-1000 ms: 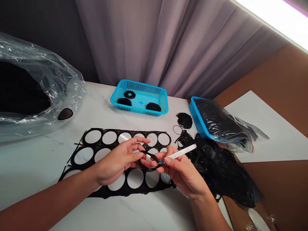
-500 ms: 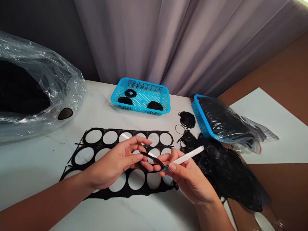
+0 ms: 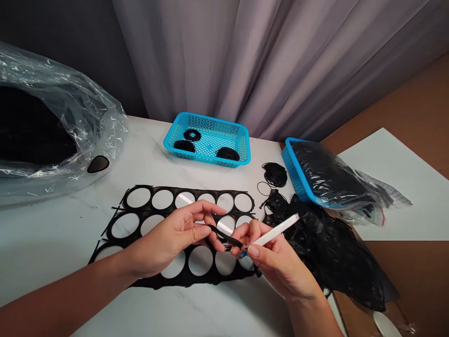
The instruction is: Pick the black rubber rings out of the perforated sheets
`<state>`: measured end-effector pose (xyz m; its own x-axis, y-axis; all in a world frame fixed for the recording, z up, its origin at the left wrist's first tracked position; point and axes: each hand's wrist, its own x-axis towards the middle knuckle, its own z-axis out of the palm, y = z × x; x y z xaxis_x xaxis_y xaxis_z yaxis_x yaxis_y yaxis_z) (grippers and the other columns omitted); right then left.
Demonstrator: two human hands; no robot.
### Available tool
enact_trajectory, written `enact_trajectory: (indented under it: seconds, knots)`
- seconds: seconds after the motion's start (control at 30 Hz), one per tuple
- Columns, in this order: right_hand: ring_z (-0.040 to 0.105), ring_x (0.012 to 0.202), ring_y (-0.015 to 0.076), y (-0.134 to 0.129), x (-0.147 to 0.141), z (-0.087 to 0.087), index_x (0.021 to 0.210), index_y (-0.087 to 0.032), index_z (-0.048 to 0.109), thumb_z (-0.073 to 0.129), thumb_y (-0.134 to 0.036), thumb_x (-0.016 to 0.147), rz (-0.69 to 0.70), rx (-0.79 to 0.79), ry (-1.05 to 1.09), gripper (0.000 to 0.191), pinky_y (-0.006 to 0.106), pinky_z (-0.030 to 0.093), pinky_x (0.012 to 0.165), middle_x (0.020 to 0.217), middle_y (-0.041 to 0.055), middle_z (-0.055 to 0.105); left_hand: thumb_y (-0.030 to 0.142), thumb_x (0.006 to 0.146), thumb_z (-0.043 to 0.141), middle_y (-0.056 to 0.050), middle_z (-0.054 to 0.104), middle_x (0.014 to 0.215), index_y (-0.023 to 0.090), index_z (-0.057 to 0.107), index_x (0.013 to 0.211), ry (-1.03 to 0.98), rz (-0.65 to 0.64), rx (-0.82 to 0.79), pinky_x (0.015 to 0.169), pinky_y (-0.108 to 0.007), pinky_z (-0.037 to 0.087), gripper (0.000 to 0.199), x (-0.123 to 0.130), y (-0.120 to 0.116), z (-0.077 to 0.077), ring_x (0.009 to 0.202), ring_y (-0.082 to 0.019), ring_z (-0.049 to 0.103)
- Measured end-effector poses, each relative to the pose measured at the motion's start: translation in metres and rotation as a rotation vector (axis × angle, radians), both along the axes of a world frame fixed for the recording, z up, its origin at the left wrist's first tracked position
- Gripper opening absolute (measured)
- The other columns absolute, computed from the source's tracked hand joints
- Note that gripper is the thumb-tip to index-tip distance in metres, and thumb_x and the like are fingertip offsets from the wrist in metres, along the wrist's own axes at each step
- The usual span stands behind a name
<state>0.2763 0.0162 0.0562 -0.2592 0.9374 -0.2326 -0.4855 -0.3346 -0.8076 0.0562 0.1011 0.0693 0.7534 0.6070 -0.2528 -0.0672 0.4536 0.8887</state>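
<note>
Between thumb and fingers, my left hand pinches one side of a small bundle of thin black rings, now seen nearly edge-on. My right hand is closed around a white stick-shaped tool with a blue end. Its fingertips also touch the near right side of the rings. The blue end sits against or beside the bundle; I cannot tell which. Below both hands lies a flat black sheet with rows of large round holes, partly covered by my left forearm.
A blue basket with several ring bundles stands at the back. A ring pile and black scraps lie on the right, near another blue basket bearing a filled plastic bag. A large clear bag fills the left.
The ring bundle has turned from an open loop to a flatter, edge-on band. My right fingers have shifted slightly around the tool and rings. The whole view has moved a little.
</note>
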Motion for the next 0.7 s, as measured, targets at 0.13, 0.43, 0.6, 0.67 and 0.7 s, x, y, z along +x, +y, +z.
enact_trajectory:
  seconds: [0.13,0.43,0.6,0.67,0.7]
  knots:
    - [0.066,0.089,0.0149,0.0,0.0,0.001,0.078,-0.019,0.062,0.076,-0.025,0.086,0.0,0.016,-0.012,0.017,0.027,0.045,0.081,0.1,0.0033,0.067,0.028,0.099,0.059,0.002,0.066,0.082,0.023,0.061,0.121,-0.007,0.004,0.018,0.087,-0.026,0.044,0.022,-0.002,-0.001,0.0,0.087,-0.013,0.069]
    - [0.066,0.093,0.0144,0.004,-0.007,-0.003,0.079,-0.019,0.061,0.076,-0.023,0.086,0.038,-0.089,0.168,0.017,0.023,0.049,0.076,0.105,0.0061,0.07,0.017,0.099,0.058,-0.001,0.069,0.086,0.02,0.06,0.126,-0.27,0.197,-0.364,0.088,-0.027,0.05,0.028,0.0,-0.009,0.004,0.081,-0.011,0.067]
    - [0.066,0.098,0.0136,0.008,-0.012,-0.009,0.083,-0.02,0.061,0.075,-0.02,0.086,-0.026,-0.171,0.269,0.014,0.02,0.051,0.079,0.103,0.0048,0.07,0.013,0.101,0.05,-0.012,0.062,0.134,0.028,0.036,0.152,-0.358,0.282,-0.458,0.104,-0.043,0.046,0.055,0.001,-0.015,0.002,0.117,-0.023,0.065]
    - [0.065,0.097,0.0131,0.009,-0.013,-0.011,0.083,-0.019,0.062,0.075,-0.02,0.086,-0.044,-0.18,0.28,0.014,0.019,0.051,0.077,0.1,0.004,0.069,0.015,0.101,0.05,-0.013,0.06,0.139,0.03,0.029,0.155,-0.393,0.276,-0.466,0.107,-0.047,0.043,0.06,0.001,-0.015,0.001,0.124,-0.027,0.062]
    - [0.065,0.095,0.0128,0.009,-0.014,-0.012,0.082,-0.019,0.062,0.075,-0.019,0.086,-0.049,-0.181,0.28,0.014,0.019,0.051,0.076,0.098,0.0036,0.069,0.016,0.101,0.05,-0.013,0.058,0.14,0.03,0.027,0.156,-0.409,0.271,-0.467,0.109,-0.049,0.041,0.061,0.001,-0.015,0.0,0.125,-0.028,0.061]
